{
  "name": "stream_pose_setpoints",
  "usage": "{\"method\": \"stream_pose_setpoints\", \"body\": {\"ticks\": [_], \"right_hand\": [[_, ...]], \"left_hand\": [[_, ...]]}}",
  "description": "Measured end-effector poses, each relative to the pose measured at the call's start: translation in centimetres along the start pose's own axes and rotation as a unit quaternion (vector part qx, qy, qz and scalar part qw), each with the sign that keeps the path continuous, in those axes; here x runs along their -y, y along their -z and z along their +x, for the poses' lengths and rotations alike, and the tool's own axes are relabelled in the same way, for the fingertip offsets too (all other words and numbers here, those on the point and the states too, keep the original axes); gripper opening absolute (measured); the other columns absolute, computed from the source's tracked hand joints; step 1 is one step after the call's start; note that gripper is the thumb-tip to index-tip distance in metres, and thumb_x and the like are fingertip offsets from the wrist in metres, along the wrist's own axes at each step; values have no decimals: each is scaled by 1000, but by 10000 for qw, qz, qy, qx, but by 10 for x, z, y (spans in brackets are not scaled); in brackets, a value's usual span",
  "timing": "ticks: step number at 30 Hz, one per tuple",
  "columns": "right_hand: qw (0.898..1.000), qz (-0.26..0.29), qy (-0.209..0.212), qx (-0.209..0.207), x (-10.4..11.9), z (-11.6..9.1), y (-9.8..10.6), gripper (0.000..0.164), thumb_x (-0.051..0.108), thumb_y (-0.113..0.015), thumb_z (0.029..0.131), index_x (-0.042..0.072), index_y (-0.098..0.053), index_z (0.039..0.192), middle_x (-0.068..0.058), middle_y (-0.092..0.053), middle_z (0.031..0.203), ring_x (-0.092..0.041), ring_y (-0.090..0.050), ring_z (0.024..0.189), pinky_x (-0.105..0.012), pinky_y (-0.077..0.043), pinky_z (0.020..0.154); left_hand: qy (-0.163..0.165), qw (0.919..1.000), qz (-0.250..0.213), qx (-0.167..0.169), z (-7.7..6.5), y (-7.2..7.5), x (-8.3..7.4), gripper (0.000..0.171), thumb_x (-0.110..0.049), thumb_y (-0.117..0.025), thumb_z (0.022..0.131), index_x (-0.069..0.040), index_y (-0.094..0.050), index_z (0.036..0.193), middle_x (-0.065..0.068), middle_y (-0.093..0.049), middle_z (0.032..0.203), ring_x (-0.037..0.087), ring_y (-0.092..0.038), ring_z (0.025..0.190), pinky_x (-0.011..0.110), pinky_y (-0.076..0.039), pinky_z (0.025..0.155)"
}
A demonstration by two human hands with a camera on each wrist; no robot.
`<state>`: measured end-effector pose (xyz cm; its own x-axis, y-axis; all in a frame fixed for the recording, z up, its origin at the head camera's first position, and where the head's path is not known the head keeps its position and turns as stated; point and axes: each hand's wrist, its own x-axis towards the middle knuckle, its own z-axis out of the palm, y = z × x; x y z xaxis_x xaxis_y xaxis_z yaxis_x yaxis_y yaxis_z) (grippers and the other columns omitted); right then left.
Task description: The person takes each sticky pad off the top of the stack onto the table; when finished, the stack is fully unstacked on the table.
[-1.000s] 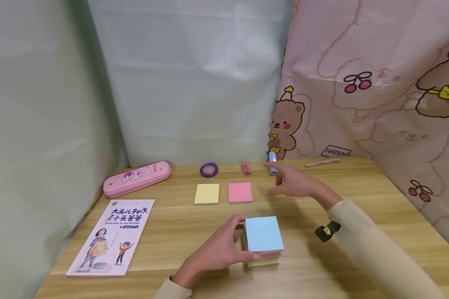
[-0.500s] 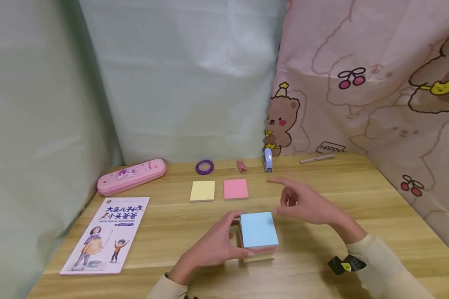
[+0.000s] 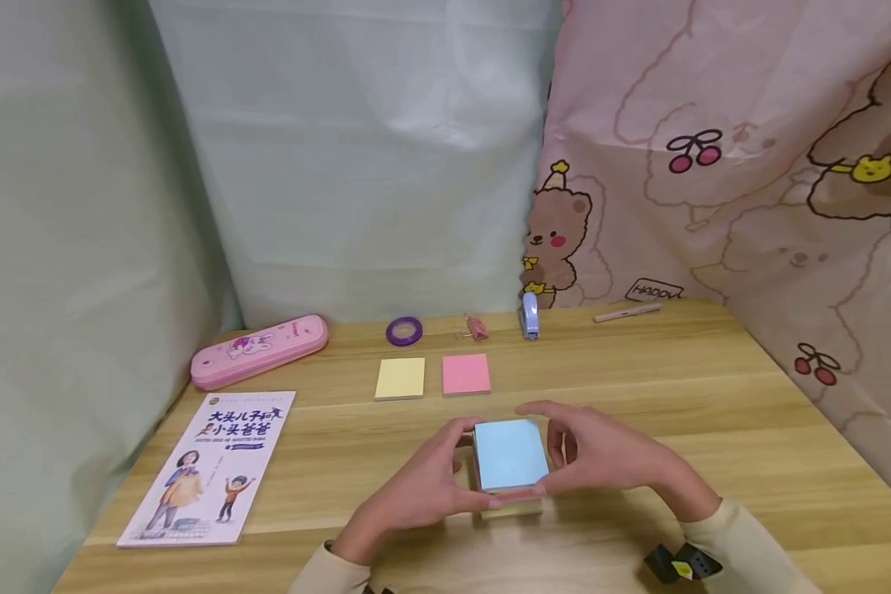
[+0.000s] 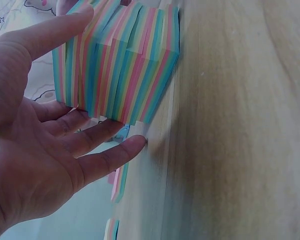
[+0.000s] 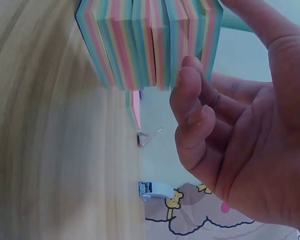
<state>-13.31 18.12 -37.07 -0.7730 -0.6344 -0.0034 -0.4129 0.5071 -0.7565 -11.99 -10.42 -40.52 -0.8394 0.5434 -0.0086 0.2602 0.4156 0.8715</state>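
Observation:
A stack of sticky note pads, light blue on top, stands on the wooden table in front of the person. Its striped, slightly uneven layers show in the left wrist view as a multicolour block. The left hand holds the stack from its left side, thumb at the near face and fingers toward the far side. From the right, the right hand grips the upper pads, thumb at the near right corner and index finger at the far edge. Its other fingers curl beside the stack in the right wrist view.
Beyond the stack lie a yellow pad and a pink pad. Farther back are purple tape, a pink binder clip, a blue stapler and a pen. Leftward lie a pencil case and a booklet.
The right hand has come from near the stapler back toward the person and down to the stack, where it now takes hold. The left hand has kept its grip on the stack.

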Motion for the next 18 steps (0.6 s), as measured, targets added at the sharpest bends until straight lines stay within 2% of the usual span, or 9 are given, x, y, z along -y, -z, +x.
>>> {"method": "stream_pose_setpoints", "body": {"ticks": [7,18], "right_hand": [[9998,-170,-56,32,0,0,-5,77,36,-92,81,20,-54,146,3,-65,84,-9,-59,72,-25,-52,61],[9995,-314,-52,15,-2,3,-7,75,40,-91,82,21,-54,145,6,-64,82,-6,-58,70,-24,-51,60]], "left_hand": [[-19,10000,-10,6,0,0,0,93,-30,-94,79,-9,-43,153,9,-53,149,31,-53,138,52,-53,109],[36,10000,-26,17,1,1,1,91,-31,-94,80,-10,-43,153,9,-53,148,29,-53,137,51,-54,108]]}}
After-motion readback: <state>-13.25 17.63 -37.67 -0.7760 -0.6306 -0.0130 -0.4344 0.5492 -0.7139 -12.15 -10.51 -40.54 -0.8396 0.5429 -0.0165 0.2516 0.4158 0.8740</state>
